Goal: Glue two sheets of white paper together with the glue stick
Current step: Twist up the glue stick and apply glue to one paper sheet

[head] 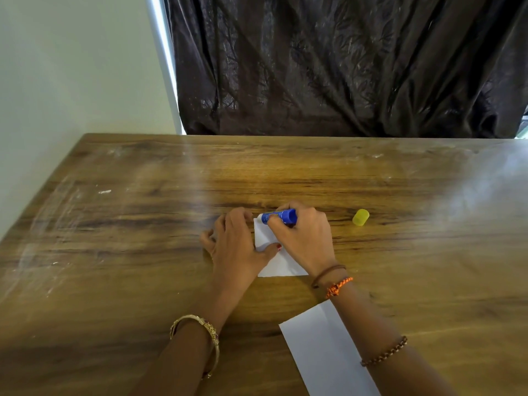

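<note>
A small white sheet of paper (281, 264) lies on the wooden table (143, 224) in the middle. My left hand (233, 244) lies flat on its left side, thumb stretched across the sheet. My right hand (304, 238) grips a blue glue stick (281, 216), lying nearly sideways with its tip pointing left at the sheet's far edge. A second, longer white sheet (323, 352) lies nearer me, partly under my right forearm.
The yellow cap (361, 217) of the glue stick lies on the table to the right of my right hand. A dark curtain (343, 67) hangs behind the table's far edge, and a pale wall (71, 67) stands at the left.
</note>
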